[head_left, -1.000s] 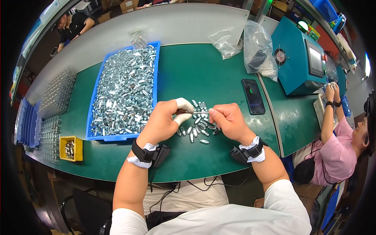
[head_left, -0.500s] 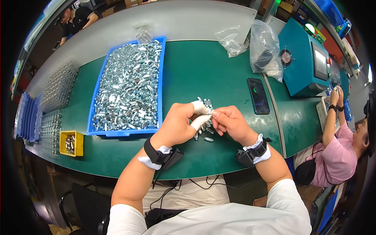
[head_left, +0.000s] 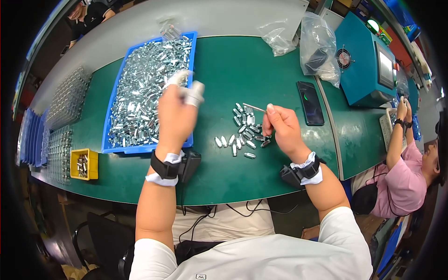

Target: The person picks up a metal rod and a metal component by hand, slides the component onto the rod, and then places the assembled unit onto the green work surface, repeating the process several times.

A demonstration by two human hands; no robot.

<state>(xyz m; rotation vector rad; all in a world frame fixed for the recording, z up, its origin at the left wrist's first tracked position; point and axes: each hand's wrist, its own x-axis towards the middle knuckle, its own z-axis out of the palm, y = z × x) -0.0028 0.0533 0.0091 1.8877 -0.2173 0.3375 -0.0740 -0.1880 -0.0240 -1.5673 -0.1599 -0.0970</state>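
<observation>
My right hand (head_left: 283, 127) pinches a thin metal rod (head_left: 254, 108) between thumb and fingers, its free end pointing left. Below the rod, several small silver metal fittings (head_left: 242, 137) lie loose on the green table. My left hand (head_left: 178, 109) is over the right edge of a blue tray (head_left: 126, 150) heaped with similar silver fittings (head_left: 149, 93). White covers sit on its thumb and a finger, which look apart though smeared by motion. I see nothing held in it. Both wrists wear black straps with small boxes.
A yellow bin (head_left: 93, 165) with metal parts stands at the left, near clear racks (head_left: 59, 149). A phone (head_left: 310, 103) lies at the right, before plastic bags (head_left: 317, 51) and a teal machine (head_left: 359, 60). A co-worker (head_left: 396, 186) sits at the far right; another person is behind the partition.
My left hand has left the pinch beside my right hand and swung up and left to the tray. The loose fittings and the rod now show. My right hand has moved slightly right.
</observation>
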